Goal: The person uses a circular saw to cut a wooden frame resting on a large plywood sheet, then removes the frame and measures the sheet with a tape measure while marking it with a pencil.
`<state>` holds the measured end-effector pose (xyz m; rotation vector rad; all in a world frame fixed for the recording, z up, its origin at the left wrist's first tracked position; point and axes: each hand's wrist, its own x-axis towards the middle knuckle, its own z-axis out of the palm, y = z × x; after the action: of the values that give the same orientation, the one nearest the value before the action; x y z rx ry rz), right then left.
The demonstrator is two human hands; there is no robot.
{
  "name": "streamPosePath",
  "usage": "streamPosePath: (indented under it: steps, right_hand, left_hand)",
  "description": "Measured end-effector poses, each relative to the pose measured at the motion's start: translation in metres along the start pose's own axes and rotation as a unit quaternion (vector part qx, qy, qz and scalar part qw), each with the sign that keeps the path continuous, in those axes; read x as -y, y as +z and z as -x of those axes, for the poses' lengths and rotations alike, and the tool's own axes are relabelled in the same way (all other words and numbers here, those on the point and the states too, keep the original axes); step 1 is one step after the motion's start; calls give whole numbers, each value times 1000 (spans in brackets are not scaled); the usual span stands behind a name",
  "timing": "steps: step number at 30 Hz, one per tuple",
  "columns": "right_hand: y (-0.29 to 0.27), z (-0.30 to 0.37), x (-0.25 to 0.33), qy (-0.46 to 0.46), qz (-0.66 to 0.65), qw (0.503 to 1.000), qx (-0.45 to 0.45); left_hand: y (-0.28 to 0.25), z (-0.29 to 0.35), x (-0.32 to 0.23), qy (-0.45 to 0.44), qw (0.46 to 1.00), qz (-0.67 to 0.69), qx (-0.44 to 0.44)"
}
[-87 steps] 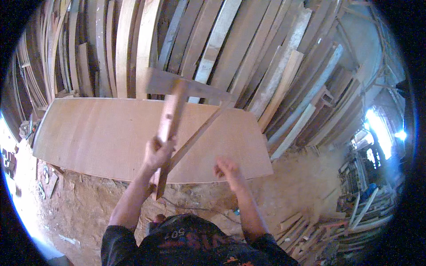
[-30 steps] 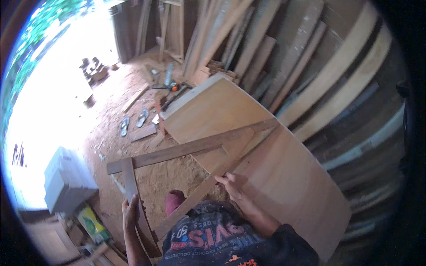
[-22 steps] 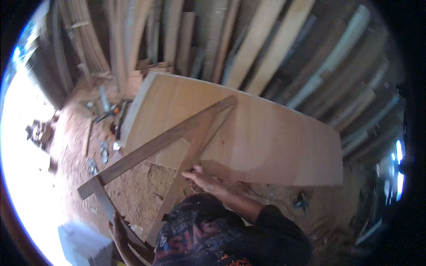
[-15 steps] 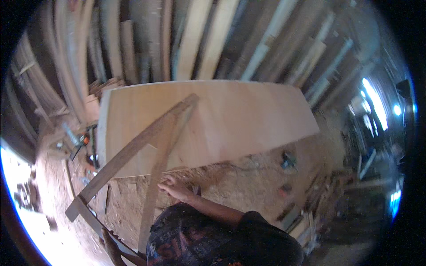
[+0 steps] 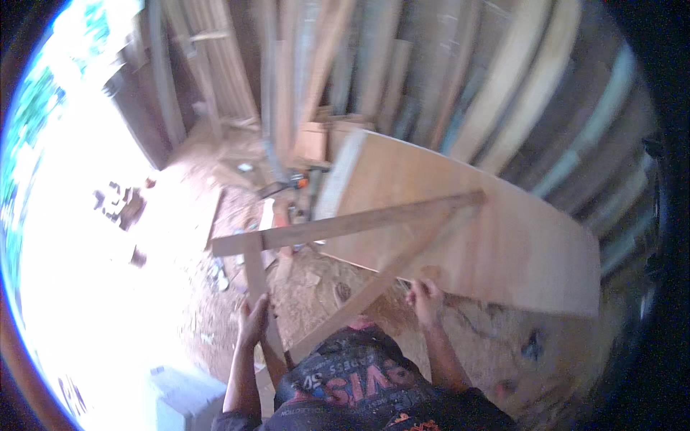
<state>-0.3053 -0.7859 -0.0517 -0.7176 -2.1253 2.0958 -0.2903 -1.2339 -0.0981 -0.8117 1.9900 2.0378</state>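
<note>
Head view: left hand [image 5: 253, 322], grip closed, holds one three-bar frame [image 5: 348, 223]; right hand [image 5: 427, 300] half-curled, contents unclear.

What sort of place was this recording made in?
Probably a woodworking shop: many planks stand side by side, a large wooden panel lies before them, and the left hand holds a triangular wooden frame.
</note>
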Motion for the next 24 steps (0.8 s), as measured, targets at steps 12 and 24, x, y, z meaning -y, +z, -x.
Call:
streamPosePath:
  steps: [12, 24]
  right_hand:
    - [262, -157, 72, -220, 341, 874, 265]
    - [353, -284, 29, -22, 604, 727, 327]
  left_hand:
    - [-27, 17, -48, -31, 998, 19, -59]
    - [-14, -3, -63, -75, 992, -3, -103]
